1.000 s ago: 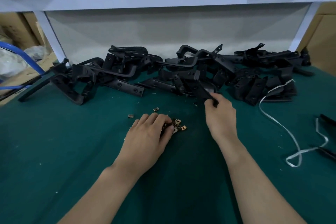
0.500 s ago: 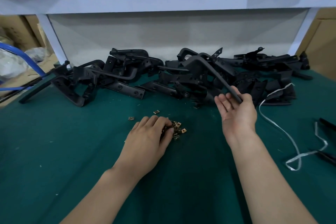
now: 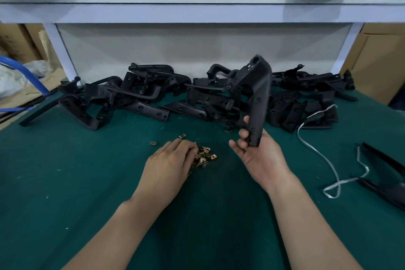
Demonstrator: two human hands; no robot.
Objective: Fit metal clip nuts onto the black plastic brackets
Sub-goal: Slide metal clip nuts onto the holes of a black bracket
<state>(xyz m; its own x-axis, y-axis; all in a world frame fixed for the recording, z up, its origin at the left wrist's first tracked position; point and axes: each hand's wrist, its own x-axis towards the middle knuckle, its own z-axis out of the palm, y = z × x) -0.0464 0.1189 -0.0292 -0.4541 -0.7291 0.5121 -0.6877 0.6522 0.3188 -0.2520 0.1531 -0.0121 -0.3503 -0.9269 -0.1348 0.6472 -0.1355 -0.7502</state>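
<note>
Gripping the lower end of a black plastic bracket [image 3: 256, 94] with curled fingers [image 3: 243, 133], the right hand [image 3: 262, 159] is holding it upright above the green surface [image 3: 65, 182]. The left hand [image 3: 168, 164] is resting on the metal clip nuts [image 3: 205, 156], and I cannot tell whether its fingers are pinching one. Probably nut-picking is happening; next, one nut is needing alignment with a bracket hole.

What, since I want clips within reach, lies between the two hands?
In the head view, the pile of clip nuts lies at the fingertips of the left hand; from there to the right hand, holding a bracket, only bare green mat shows.
</note>
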